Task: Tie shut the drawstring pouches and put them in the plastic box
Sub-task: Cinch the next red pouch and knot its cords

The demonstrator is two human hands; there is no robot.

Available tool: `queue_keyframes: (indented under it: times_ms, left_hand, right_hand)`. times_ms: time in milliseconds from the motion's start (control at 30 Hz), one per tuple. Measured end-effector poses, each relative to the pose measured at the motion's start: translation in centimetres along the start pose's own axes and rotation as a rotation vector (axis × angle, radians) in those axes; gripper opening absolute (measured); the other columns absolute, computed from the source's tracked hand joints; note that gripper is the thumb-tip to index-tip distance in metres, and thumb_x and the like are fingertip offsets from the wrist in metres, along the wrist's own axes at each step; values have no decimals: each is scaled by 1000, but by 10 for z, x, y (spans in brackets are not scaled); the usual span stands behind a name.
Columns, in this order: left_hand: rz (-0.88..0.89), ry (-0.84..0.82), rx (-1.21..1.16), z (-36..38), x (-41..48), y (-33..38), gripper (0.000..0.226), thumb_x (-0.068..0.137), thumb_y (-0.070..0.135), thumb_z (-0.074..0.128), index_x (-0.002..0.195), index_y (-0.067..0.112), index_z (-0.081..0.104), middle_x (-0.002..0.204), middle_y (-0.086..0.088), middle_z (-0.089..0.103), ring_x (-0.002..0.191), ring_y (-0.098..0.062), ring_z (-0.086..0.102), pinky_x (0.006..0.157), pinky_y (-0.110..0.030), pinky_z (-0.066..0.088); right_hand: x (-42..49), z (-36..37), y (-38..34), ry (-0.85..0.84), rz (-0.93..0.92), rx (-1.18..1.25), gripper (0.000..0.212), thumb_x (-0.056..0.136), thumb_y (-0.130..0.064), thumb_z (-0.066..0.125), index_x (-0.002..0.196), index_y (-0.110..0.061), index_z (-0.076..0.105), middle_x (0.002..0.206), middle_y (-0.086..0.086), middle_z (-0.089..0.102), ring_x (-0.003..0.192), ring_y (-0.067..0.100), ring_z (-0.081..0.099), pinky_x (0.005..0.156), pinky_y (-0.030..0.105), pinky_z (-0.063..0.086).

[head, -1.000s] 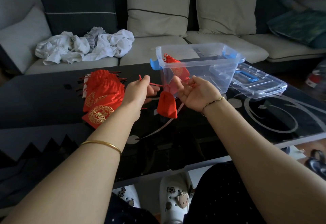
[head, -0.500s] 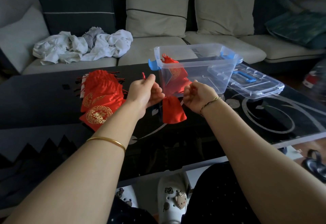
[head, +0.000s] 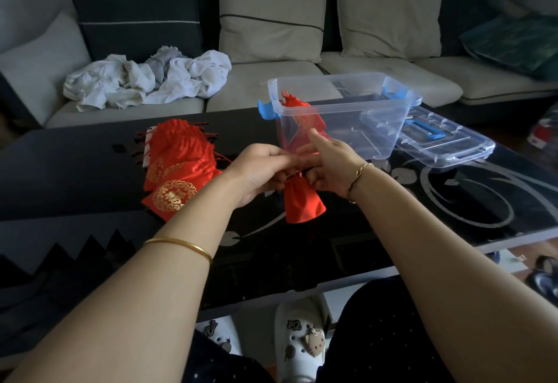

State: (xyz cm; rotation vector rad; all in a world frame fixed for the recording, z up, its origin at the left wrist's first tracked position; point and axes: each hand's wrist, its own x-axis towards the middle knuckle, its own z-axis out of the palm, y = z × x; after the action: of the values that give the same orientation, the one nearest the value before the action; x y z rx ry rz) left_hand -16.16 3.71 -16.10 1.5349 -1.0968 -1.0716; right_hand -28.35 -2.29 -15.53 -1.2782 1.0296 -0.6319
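done: first pouch [head: 301,114] in plastic box [head: 381,129] | now: left hand [head: 259,172] and right hand [head: 330,166], fingers curled, pinch the cords of hanging pouch [head: 303,205] | left: pouch pile [head: 178,168]

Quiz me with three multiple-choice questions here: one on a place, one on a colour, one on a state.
1. Where is the lid of the plastic box? A. On the box. B. On the table beside it. C. On the floor.
2. The box's latches are: A. blue. B. green. C. yellow.
3. The nearest pouch is: A. lying untouched. B. held by left hand and right hand. C. boxed.
Answers: B, lid lies right of box; A, both clips blue; B, fingers pinch its neck.
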Motion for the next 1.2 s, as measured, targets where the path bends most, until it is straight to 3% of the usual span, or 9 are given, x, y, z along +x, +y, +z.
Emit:
queue_keyframes:
  times_ms: [133,233,333,433,633,833,967,1067,1200]
  left_hand:
    - [4,19,-11,-3,0,-2,14,90,15,59,76,15,63,65,0,60,48,-4,52,49,-16,44]
    - [1,91,-3,-5,2,-5,16,92,15,58,77,17,61,66,-1,62,51,-6,55,50,-19,46]
    - [-9,167,-10,-7,5,-7,16,91,14,59,76,17,61,66,-3,63,53,-8,56,52,-22,48]
    - [-16,203,-35,-7,6,-7,15,91,13,60,76,16,61,63,-2,62,52,-9,58,51,-22,49]
    - [-41,262,-84,-5,5,-2,14,91,10,59,78,12,63,51,1,63,46,-6,60,46,-20,48]
    - [-63,289,-94,-8,3,0,15,90,8,59,75,8,61,51,-3,62,43,-8,59,44,-21,47]
    - [-72,302,-96,-11,3,1,14,91,7,58,77,8,60,59,-6,62,45,-9,60,45,-21,47]
    - [-65,332,-133,-13,4,1,15,91,5,56,78,10,59,68,-7,62,60,-13,64,51,-21,49]
    - [82,387,-13,-17,1,3,11,86,6,61,81,15,57,83,-3,59,76,-12,61,55,-21,49]
  right_hand:
    - [-3,2,1,-22,-105,-65,22,93,-9,44,72,-8,52,61,7,56,48,15,49,50,24,38]
    - [-2,1,1,-23,-218,-208,22,88,1,47,69,-9,51,66,9,59,52,14,54,50,22,44]
    - [-2,1,4,-18,-338,-410,9,83,-1,60,79,-9,55,69,5,60,56,11,56,50,18,48]
    - [1,2,7,2,-467,-588,14,76,-12,72,84,-10,62,70,-2,58,58,5,52,55,15,45]
    - [3,5,7,100,-634,-733,12,75,-16,73,85,-12,68,68,-14,52,61,0,46,56,8,36]
    - [-3,10,3,112,-768,-909,12,82,-15,66,92,-10,72,81,-7,58,73,3,48,64,6,36]
    - [-5,12,2,90,-845,-1021,15,85,-14,60,92,-9,73,88,7,67,82,18,58,71,22,40]
    - [0,9,6,85,-762,-933,16,87,-15,58,87,-9,72,85,3,68,77,11,56,70,20,40]
    - [6,2,11,110,-542,-565,13,86,-15,62,87,-7,73,71,-11,60,63,-1,52,58,7,41]
